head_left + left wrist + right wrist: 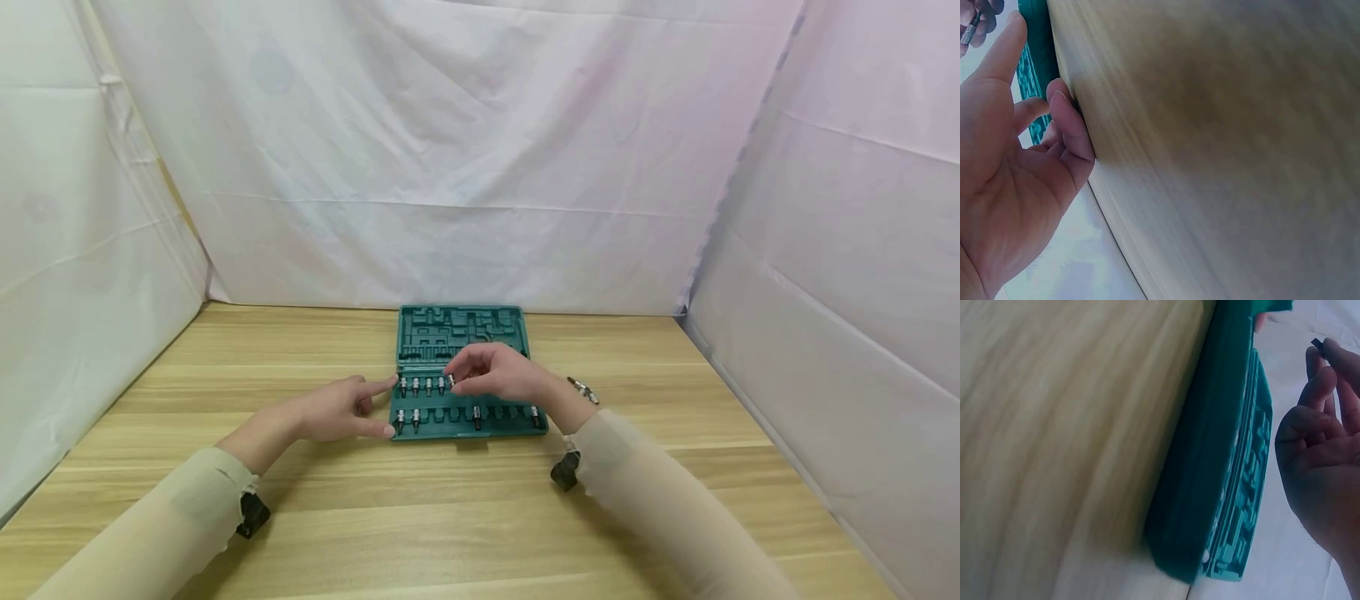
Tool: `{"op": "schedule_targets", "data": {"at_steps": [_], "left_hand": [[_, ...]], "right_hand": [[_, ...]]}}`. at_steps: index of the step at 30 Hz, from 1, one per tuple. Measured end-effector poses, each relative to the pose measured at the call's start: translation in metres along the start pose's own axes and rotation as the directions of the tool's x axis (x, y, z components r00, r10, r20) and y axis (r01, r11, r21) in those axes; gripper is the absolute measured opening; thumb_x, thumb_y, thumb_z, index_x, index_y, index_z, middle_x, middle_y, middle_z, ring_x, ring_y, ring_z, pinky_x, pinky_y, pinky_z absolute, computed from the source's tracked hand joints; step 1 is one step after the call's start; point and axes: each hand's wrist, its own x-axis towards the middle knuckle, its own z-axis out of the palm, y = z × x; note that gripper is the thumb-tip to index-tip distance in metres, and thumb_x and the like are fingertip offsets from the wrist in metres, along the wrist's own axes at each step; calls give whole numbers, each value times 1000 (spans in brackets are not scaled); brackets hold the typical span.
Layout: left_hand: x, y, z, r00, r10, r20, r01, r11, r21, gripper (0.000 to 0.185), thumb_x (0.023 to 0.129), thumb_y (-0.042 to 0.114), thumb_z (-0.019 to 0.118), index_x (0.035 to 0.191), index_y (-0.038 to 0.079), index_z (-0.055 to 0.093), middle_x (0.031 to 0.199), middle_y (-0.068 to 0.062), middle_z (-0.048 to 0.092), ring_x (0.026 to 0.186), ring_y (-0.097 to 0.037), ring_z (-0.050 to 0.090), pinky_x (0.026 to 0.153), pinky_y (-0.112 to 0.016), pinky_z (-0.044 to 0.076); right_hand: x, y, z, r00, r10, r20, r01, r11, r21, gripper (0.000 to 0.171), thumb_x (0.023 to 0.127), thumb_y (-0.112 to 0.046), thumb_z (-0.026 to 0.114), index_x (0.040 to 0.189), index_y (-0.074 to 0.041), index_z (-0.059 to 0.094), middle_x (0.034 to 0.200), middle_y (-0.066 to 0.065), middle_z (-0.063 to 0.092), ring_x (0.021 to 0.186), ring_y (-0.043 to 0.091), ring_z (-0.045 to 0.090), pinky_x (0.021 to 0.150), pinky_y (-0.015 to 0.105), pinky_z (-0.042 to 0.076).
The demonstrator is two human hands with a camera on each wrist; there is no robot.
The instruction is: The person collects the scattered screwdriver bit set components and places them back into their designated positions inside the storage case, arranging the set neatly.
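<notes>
A green plastic case [435, 427] lies open, its lid [461, 310] leaning back behind the lower tray. Several silver bit sockets [416, 385] with dark tips stand in the back row, and others, including one bit socket [477, 417], in the front row. My right hand [510, 372] is over the back row and pinches a bit socket [452, 379] between thumb and fingertips; its dark tip shows in the right wrist view. My left hand [333, 408] is at the case's left side, its extended index finger and thumb against the edge and front corner, the other fingers bent.
A few loose bit sockets [583, 390] lie on the wooden table [420, 533] right of the case, beside my right wrist. White cloth [450, 167] hangs behind the table and along both sides.
</notes>
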Motion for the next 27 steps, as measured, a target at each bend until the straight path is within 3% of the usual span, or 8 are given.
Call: {"op": "schedule_targets", "data": {"at_steps": [12,27], "left_hand": [[-1,-1,0,1000,21,4,-21,1000,-10,96,99,52,80,173,12,34,108,-8,57,93,-19,54,82,-36,46],[-1,0,-1,999,31,5,-31,999,-22,94,100,49,81,173,11,35,108,-9,56,92,-19,52,80,-36,45]], "right_hand": [[14,-7,17,997,20,76,-12,994,-105,23,102,-14,80,122,-4,76,113,4,79,99,11,74,91,31,61],[26,-9,32,993,81,83,-53,954,-294,9,100,-19,84,108,-19,79,104,-4,76,91,8,71,82,28,59]]}}
